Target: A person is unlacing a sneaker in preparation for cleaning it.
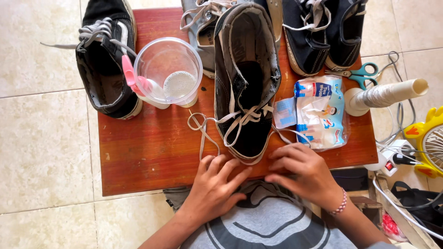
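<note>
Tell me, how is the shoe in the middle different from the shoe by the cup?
The middle shoe lies wholly on the red table; the shoe by the cup hangs over the table's left edge. The middle shoe's white laces trail loose across the table; the other's laces look grey. The left hand and right hand rest at the middle shoe's toe; nobody touches the other. Both are dark lace-up sneakers.

One head-worn camera looks steeply down, close above both hands [258, 180] at the table's [152, 157] near edge.
</note>
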